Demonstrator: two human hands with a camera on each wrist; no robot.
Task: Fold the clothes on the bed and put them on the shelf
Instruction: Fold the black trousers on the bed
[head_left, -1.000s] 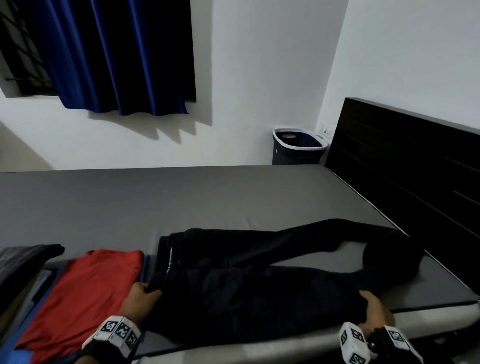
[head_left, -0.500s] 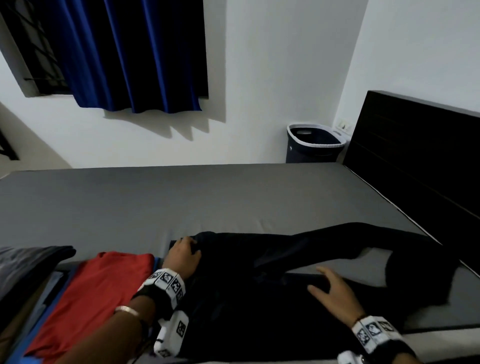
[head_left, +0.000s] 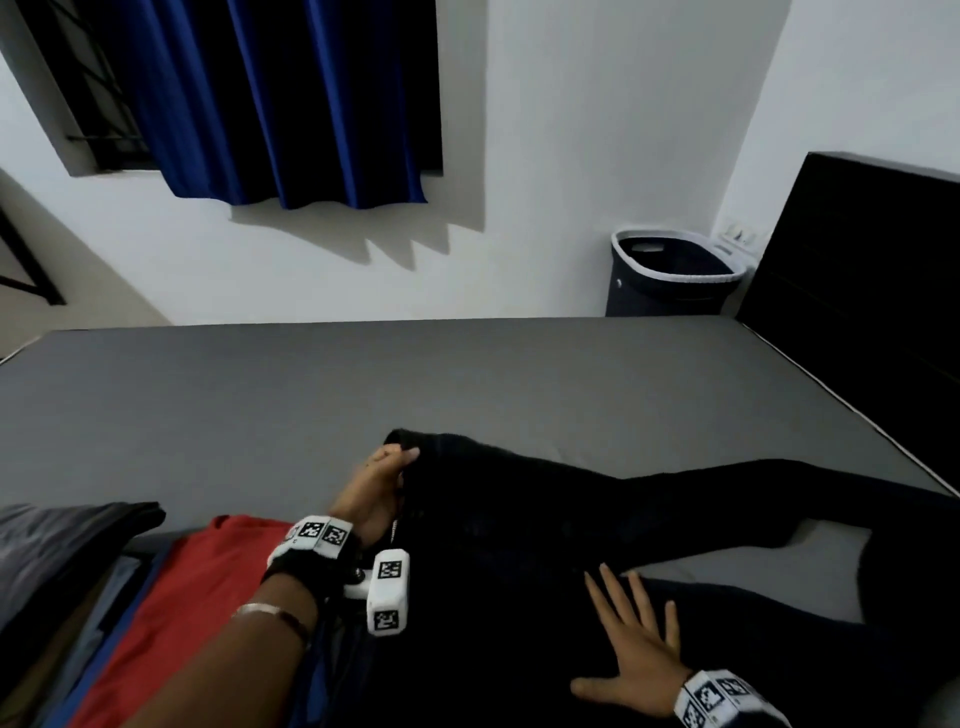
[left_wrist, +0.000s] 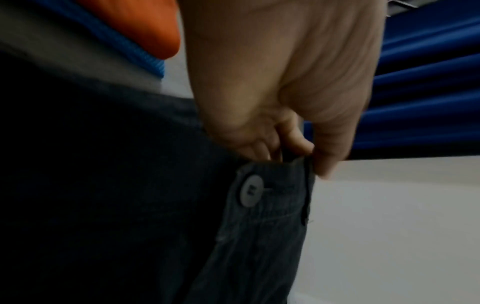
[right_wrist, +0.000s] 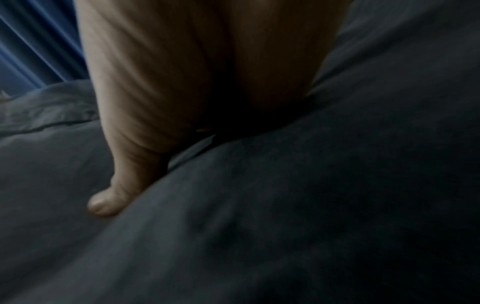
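While my left hand is pinching the trousers' waistband, my right hand is pressing flat, fingers spread. If I'm tugging too hard, the legs are probably bunching crooked.

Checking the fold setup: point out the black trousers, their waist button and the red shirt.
black trousers (head_left: 519, 519), head view, on the seat area.
waist button (left_wrist: 251, 190), left wrist view, on the button's face.
red shirt (head_left: 182, 597), head view, on the middle of the folded cloth.

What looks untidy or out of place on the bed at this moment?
Only the dark jeans: their legs lie splayed apart, the far one bent toward the headboard. The left hand pinches the waistband; the right hand lies flat on them.
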